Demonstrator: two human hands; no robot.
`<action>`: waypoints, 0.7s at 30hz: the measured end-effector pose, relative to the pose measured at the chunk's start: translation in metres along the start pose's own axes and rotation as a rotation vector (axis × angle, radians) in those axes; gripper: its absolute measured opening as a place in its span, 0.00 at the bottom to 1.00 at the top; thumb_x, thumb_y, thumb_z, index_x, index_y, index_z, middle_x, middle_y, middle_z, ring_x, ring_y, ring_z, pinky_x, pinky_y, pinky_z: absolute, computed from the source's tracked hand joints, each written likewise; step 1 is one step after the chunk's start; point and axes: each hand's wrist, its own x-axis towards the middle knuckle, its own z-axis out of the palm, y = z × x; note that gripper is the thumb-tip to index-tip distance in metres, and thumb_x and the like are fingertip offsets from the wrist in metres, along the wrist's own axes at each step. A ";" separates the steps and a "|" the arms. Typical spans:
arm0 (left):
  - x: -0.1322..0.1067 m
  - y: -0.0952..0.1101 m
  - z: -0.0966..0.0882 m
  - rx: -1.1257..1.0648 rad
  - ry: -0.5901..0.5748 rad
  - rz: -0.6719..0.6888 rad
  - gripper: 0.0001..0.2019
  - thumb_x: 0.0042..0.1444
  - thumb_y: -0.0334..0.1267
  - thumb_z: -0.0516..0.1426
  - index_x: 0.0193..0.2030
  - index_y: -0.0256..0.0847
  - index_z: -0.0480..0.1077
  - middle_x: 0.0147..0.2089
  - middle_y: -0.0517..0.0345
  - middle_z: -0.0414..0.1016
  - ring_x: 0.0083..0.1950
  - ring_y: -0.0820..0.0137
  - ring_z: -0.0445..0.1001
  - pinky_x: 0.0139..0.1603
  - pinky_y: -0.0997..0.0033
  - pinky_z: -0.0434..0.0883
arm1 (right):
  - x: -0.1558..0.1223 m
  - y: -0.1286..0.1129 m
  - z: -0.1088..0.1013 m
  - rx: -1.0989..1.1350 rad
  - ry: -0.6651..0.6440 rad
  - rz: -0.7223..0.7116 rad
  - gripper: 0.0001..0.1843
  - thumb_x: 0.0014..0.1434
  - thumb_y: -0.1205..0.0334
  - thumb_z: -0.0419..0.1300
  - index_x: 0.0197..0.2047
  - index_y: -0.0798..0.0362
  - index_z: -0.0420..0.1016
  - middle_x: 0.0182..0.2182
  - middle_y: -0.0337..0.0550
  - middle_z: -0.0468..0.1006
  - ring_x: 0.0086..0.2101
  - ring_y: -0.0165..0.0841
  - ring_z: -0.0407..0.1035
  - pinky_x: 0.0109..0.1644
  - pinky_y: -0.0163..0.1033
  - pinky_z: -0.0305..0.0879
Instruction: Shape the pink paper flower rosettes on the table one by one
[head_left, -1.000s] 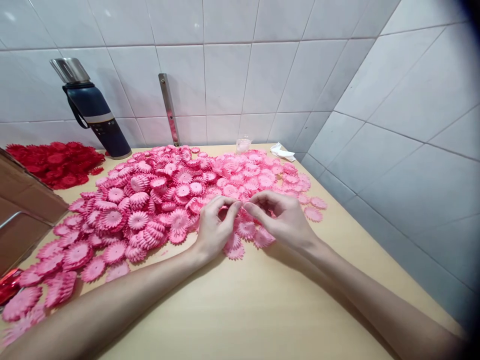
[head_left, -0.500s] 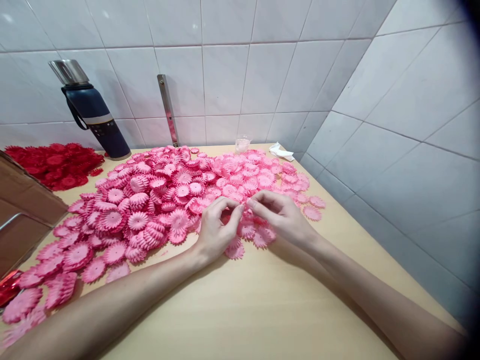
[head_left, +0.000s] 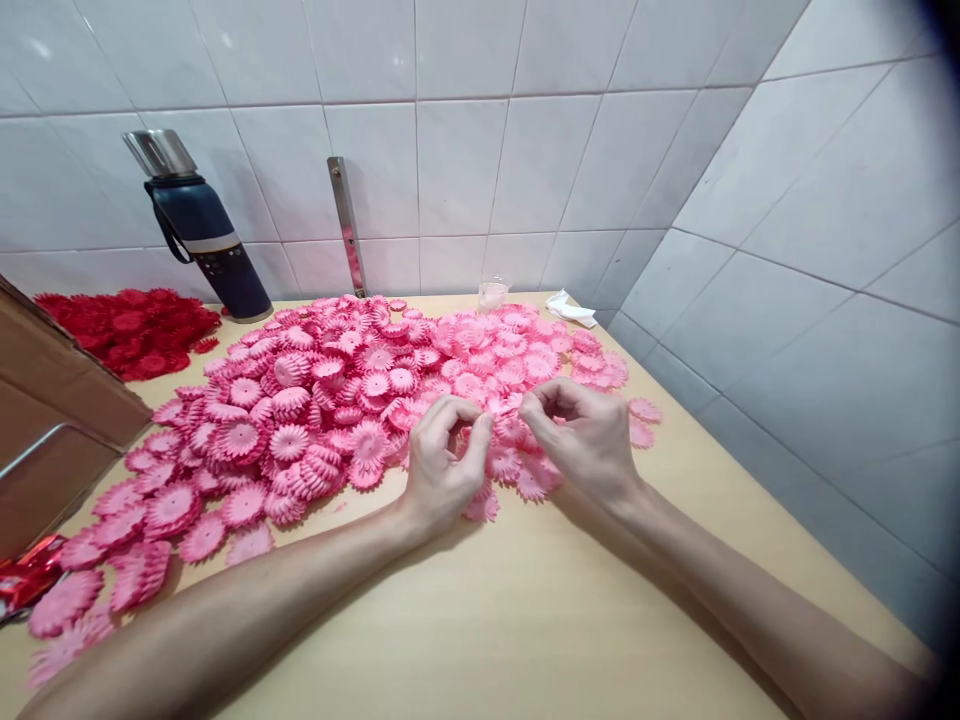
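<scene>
Both hands meet at the near edge of the pink flower heap (head_left: 337, 390) on the worktop (head_left: 487, 620). The left hand (head_left: 442, 455) and right hand (head_left: 585, 440) each pinch thumb to forefinger on one pink flower piece (head_left: 504, 408) between them. Light fingertip pressure, with the wrists rested, should spare its fluted petals from creasing.

Left hand (head_left: 442, 465) and right hand (head_left: 589, 440), fingers curled, pinched one pink flower (head_left: 505, 406) at the near edge of the flower pile (head_left: 322, 400) on the table (head_left: 525, 620).
</scene>
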 end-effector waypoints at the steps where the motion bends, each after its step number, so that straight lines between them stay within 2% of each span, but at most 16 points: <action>1: 0.000 -0.001 -0.001 -0.007 0.017 -0.013 0.07 0.59 0.35 0.54 0.29 0.39 0.64 0.30 0.58 0.66 0.33 0.71 0.65 0.36 0.71 0.63 | 0.003 0.003 -0.002 0.027 0.027 0.060 0.07 0.52 0.67 0.58 0.23 0.52 0.68 0.19 0.39 0.71 0.21 0.31 0.65 0.25 0.37 0.62; 4: 0.001 -0.004 -0.003 -0.048 0.101 -0.083 0.08 0.60 0.36 0.53 0.29 0.40 0.63 0.28 0.60 0.62 0.30 0.73 0.62 0.33 0.72 0.62 | 0.015 0.019 -0.014 0.123 0.192 0.281 0.07 0.52 0.67 0.58 0.23 0.52 0.69 0.18 0.39 0.71 0.19 0.31 0.66 0.24 0.36 0.63; 6: 0.003 -0.006 -0.002 -0.077 0.083 -0.124 0.08 0.60 0.37 0.52 0.30 0.39 0.64 0.29 0.60 0.63 0.31 0.73 0.62 0.33 0.73 0.62 | 0.021 0.028 -0.020 0.123 0.295 0.275 0.07 0.52 0.64 0.61 0.24 0.53 0.70 0.20 0.40 0.73 0.20 0.30 0.67 0.25 0.36 0.64; 8: 0.005 -0.006 -0.001 -0.088 0.013 -0.147 0.08 0.60 0.38 0.53 0.31 0.38 0.66 0.31 0.58 0.66 0.33 0.72 0.65 0.36 0.72 0.64 | 0.022 0.030 -0.021 0.093 0.210 0.187 0.08 0.51 0.59 0.64 0.26 0.54 0.73 0.23 0.41 0.74 0.22 0.31 0.67 0.26 0.36 0.64; 9: 0.006 -0.005 0.000 -0.088 -0.015 -0.155 0.09 0.60 0.39 0.53 0.31 0.38 0.67 0.31 0.57 0.68 0.35 0.71 0.66 0.37 0.72 0.64 | 0.020 0.028 -0.019 0.087 0.121 0.157 0.10 0.52 0.56 0.64 0.27 0.54 0.73 0.22 0.41 0.73 0.22 0.30 0.66 0.25 0.36 0.63; 12: 0.008 -0.003 0.000 -0.095 -0.042 -0.180 0.10 0.60 0.40 0.53 0.31 0.38 0.69 0.32 0.56 0.70 0.36 0.70 0.69 0.40 0.71 0.66 | 0.011 0.016 -0.009 0.224 -0.184 0.158 0.14 0.58 0.52 0.58 0.30 0.54 0.75 0.23 0.41 0.74 0.24 0.31 0.67 0.26 0.35 0.63; 14: 0.008 -0.001 -0.001 -0.116 -0.076 -0.194 0.10 0.59 0.40 0.54 0.31 0.37 0.70 0.31 0.56 0.72 0.36 0.70 0.70 0.40 0.71 0.66 | 0.004 0.008 -0.004 0.312 -0.298 0.155 0.12 0.58 0.54 0.59 0.33 0.54 0.76 0.27 0.43 0.77 0.28 0.32 0.70 0.30 0.36 0.66; 17: 0.009 -0.002 -0.001 -0.151 -0.086 -0.228 0.12 0.58 0.42 0.55 0.29 0.37 0.71 0.30 0.56 0.73 0.34 0.71 0.71 0.38 0.72 0.67 | 0.000 0.003 -0.001 0.280 -0.341 0.100 0.09 0.57 0.58 0.60 0.34 0.54 0.78 0.29 0.43 0.79 0.29 0.33 0.71 0.32 0.37 0.67; 21: 0.008 -0.006 0.001 -0.210 -0.082 -0.287 0.11 0.47 0.42 0.64 0.32 0.35 0.73 0.31 0.56 0.74 0.33 0.71 0.72 0.35 0.73 0.68 | 0.000 0.004 -0.003 0.236 -0.373 0.069 0.09 0.58 0.60 0.59 0.36 0.54 0.79 0.30 0.43 0.80 0.30 0.34 0.73 0.33 0.38 0.68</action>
